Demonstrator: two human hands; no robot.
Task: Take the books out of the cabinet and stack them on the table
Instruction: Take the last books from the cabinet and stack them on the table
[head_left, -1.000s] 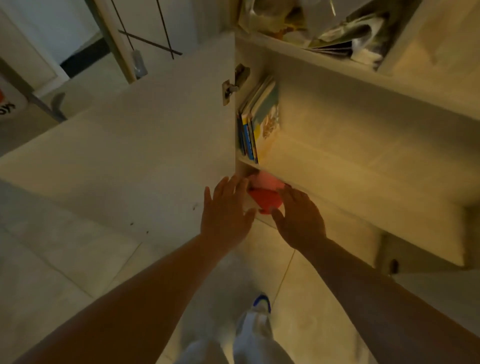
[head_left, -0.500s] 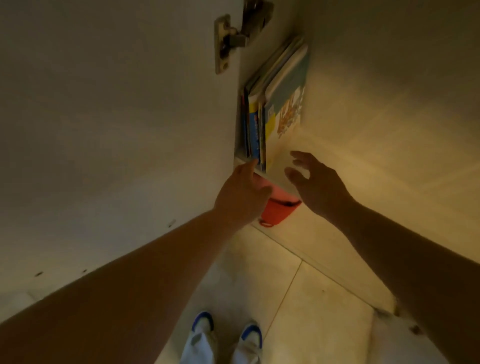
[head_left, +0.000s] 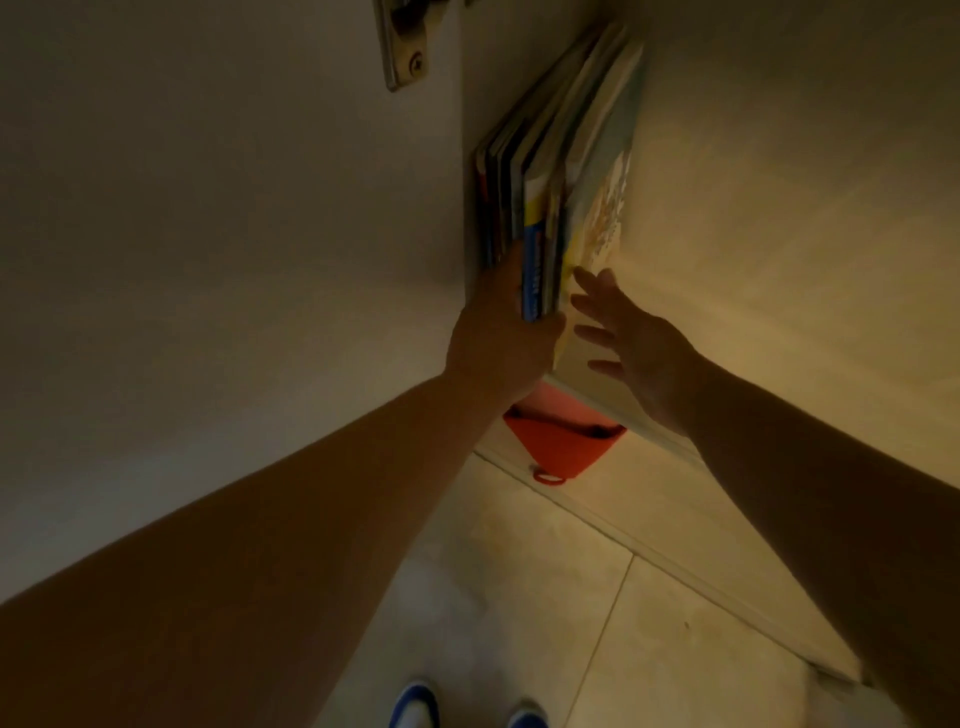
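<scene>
On the shelf (head_left: 597, 395), left hand (head_left: 501, 338) grips several books (head_left: 550, 208); right hand (head_left: 639, 353) spread.

no legible text, blue book spine (head_left: 532, 280) perhaps bears print, too blurred to read

Books (head_left: 558, 171) stand on the shelf (head_left: 587, 400), beside the door (head_left: 208, 208).

Left hand (head_left: 501, 332): arm extended forward, fingers hidden from view, thumb curled inward. Right hand (head_left: 636, 345): arm extended, fingers spread and straight, nothing held.
</scene>
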